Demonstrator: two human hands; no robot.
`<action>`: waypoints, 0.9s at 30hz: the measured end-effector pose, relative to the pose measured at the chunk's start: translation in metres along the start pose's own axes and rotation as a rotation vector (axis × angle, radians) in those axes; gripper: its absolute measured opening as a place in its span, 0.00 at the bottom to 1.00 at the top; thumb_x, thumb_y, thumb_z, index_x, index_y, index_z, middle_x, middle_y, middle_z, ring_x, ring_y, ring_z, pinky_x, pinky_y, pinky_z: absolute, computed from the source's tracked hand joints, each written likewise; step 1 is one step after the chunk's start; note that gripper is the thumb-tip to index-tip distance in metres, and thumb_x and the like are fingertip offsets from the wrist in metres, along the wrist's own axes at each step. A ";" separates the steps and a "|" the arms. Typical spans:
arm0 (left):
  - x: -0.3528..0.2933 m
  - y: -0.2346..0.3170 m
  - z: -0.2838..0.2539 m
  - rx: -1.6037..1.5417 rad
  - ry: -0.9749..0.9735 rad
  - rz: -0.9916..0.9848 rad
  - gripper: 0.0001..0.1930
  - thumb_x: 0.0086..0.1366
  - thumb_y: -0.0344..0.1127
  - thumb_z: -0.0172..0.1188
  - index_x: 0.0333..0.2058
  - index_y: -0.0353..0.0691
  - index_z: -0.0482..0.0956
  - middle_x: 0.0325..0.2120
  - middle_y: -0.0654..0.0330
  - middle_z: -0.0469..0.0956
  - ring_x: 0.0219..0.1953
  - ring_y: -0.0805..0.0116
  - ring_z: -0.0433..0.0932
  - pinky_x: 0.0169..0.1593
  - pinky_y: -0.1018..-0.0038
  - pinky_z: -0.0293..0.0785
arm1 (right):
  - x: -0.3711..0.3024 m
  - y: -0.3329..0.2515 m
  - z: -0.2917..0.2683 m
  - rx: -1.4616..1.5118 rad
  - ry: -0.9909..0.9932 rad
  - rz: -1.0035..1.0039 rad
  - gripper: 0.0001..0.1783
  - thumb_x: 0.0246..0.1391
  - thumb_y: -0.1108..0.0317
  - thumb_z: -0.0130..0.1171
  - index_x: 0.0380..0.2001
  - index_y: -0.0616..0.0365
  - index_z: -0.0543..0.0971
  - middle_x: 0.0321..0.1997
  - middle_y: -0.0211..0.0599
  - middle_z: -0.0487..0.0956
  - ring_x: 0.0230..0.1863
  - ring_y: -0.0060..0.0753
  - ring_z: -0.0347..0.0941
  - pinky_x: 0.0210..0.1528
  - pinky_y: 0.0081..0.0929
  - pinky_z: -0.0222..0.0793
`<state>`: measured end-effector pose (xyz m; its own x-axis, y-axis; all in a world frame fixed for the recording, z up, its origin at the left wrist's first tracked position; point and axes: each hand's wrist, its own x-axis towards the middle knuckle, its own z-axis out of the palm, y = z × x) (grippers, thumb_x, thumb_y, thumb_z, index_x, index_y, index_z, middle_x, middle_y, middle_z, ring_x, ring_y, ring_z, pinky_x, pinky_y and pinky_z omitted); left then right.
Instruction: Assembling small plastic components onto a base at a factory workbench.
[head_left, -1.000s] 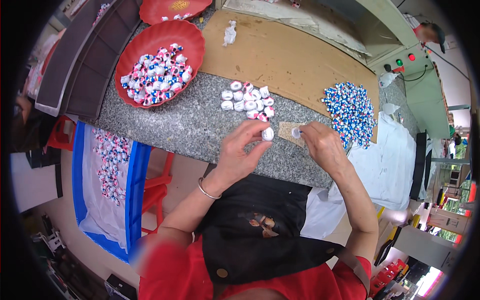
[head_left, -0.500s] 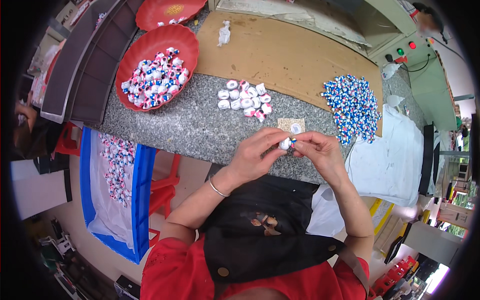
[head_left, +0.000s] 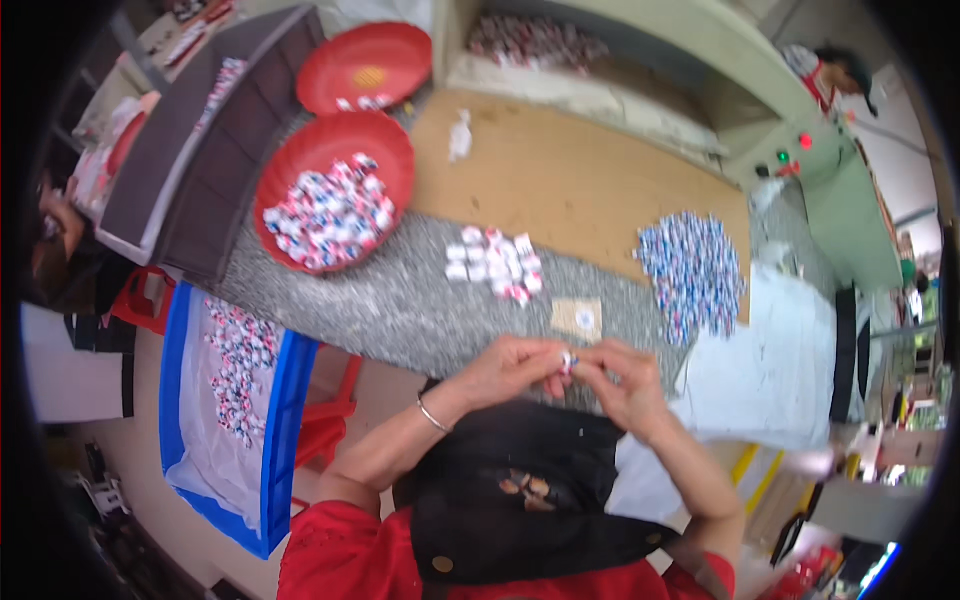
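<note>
Above the front edge of the granite worktop, my left hand (head_left: 512, 368) is closed, pinching a small rounded white toy piece (head_left: 567, 361). My right hand (head_left: 624, 388) meets it from the other side, thumb and finger pinched on a small blue part against the white piece; blur and fingertips hide most of that part. Just beyond my hands lies a small tan square pad (head_left: 567, 318) with a pale round mark. Farther off sits a cluster of white and pink toy pieces (head_left: 490, 262). To the right is a heap of small blue-and-white parts (head_left: 692, 270).
A red bowl (head_left: 278, 180) of white, pink and blue pieces stands at the left, with another red bowl (head_left: 365, 50) behind. Cardboard (head_left: 560, 150) covers the worktop's back, before a pale machine (head_left: 840, 180). Below left is a blue crate (head_left: 285, 430). Another person (head_left: 835, 80) is far right.
The view has tilted, so the bench and my hands appear lower in the picture. My hands still meet at the white piece; the picture is now blurrier.
</note>
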<state>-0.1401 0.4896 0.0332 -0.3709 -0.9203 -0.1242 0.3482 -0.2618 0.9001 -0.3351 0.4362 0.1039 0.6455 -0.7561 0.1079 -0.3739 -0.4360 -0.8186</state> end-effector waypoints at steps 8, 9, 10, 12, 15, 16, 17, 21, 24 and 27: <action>-0.014 0.004 -0.007 0.044 -0.009 0.120 0.18 0.72 0.36 0.53 0.58 0.39 0.73 0.32 0.64 0.79 0.34 0.80 0.77 0.39 0.79 0.76 | -0.026 0.015 0.028 0.239 0.185 0.146 0.14 0.52 0.79 0.63 0.43 0.62 0.80 0.34 0.38 0.80 0.36 0.28 0.78 0.40 0.24 0.74; -0.026 0.026 -0.010 0.212 0.141 0.181 0.17 0.70 0.34 0.55 0.55 0.38 0.74 0.34 0.61 0.79 0.36 0.77 0.78 0.41 0.77 0.76 | -0.031 0.024 0.027 0.380 0.292 0.233 0.14 0.52 0.80 0.62 0.44 0.63 0.80 0.35 0.38 0.80 0.37 0.26 0.77 0.41 0.22 0.73; -0.035 0.042 -0.018 0.375 0.282 0.230 0.15 0.68 0.32 0.57 0.53 0.38 0.75 0.36 0.59 0.80 0.38 0.75 0.79 0.43 0.75 0.76 | -0.036 0.034 0.024 0.382 0.273 0.225 0.14 0.52 0.80 0.62 0.44 0.63 0.80 0.35 0.38 0.80 0.37 0.26 0.77 0.41 0.22 0.73; -0.044 0.060 -0.050 0.786 0.671 0.595 0.15 0.62 0.29 0.61 0.48 0.36 0.77 0.37 0.54 0.80 0.40 0.69 0.80 0.44 0.73 0.76 | -0.049 0.051 0.012 0.358 0.336 0.361 0.11 0.53 0.79 0.61 0.41 0.66 0.80 0.35 0.37 0.80 0.37 0.26 0.76 0.41 0.22 0.72; -0.058 0.094 -0.110 1.175 1.038 0.726 0.17 0.59 0.28 0.62 0.48 0.34 0.78 0.41 0.50 0.81 0.43 0.57 0.81 0.46 0.67 0.76 | -0.067 0.053 0.003 -0.084 0.365 0.250 0.08 0.53 0.79 0.61 0.38 0.65 0.80 0.34 0.39 0.80 0.35 0.30 0.77 0.40 0.24 0.71; -0.059 0.103 -0.131 1.332 1.141 0.808 0.14 0.60 0.26 0.60 0.45 0.35 0.79 0.39 0.49 0.80 0.35 0.53 0.80 0.46 0.63 0.75 | -0.068 0.045 0.003 -0.165 0.324 0.191 0.07 0.54 0.78 0.60 0.38 0.65 0.80 0.33 0.40 0.79 0.34 0.31 0.76 0.39 0.25 0.71; -0.067 0.107 -0.156 1.374 1.216 0.770 0.15 0.59 0.26 0.60 0.46 0.36 0.79 0.40 0.49 0.80 0.38 0.52 0.79 0.50 0.62 0.73 | -0.066 0.040 -0.003 -0.248 0.276 0.136 0.07 0.55 0.77 0.60 0.37 0.66 0.80 0.32 0.40 0.79 0.33 0.33 0.76 0.39 0.26 0.70; -0.088 0.104 -0.180 1.748 1.350 0.627 0.21 0.62 0.29 0.61 0.55 0.38 0.75 0.55 0.45 0.70 0.57 0.50 0.68 0.60 0.60 0.63 | -0.072 0.056 -0.016 -0.356 0.325 0.177 0.05 0.54 0.78 0.60 0.35 0.65 0.81 0.30 0.44 0.79 0.30 0.38 0.77 0.36 0.27 0.71; -0.074 0.083 -0.118 1.065 1.064 0.670 0.18 0.62 0.30 0.62 0.51 0.35 0.76 0.50 0.48 0.73 0.51 0.53 0.73 0.53 0.67 0.70 | -0.084 0.072 -0.038 -0.404 0.413 0.310 0.05 0.53 0.78 0.61 0.35 0.64 0.81 0.34 0.45 0.81 0.34 0.45 0.79 0.37 0.31 0.74; -0.066 0.096 -0.025 0.698 0.491 0.875 0.14 0.63 0.26 0.60 0.48 0.40 0.78 0.40 0.57 0.72 0.35 0.62 0.70 0.44 0.69 0.68 | -0.083 0.089 -0.058 -0.510 0.411 0.195 0.08 0.52 0.79 0.60 0.37 0.63 0.81 0.37 0.45 0.81 0.37 0.48 0.79 0.40 0.33 0.74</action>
<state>-0.0601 0.5180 0.1174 0.1740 -0.7592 0.6272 -0.2758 0.5739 0.7711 -0.4603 0.4315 0.0545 0.2673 -0.9240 0.2734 -0.7896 -0.3726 -0.4875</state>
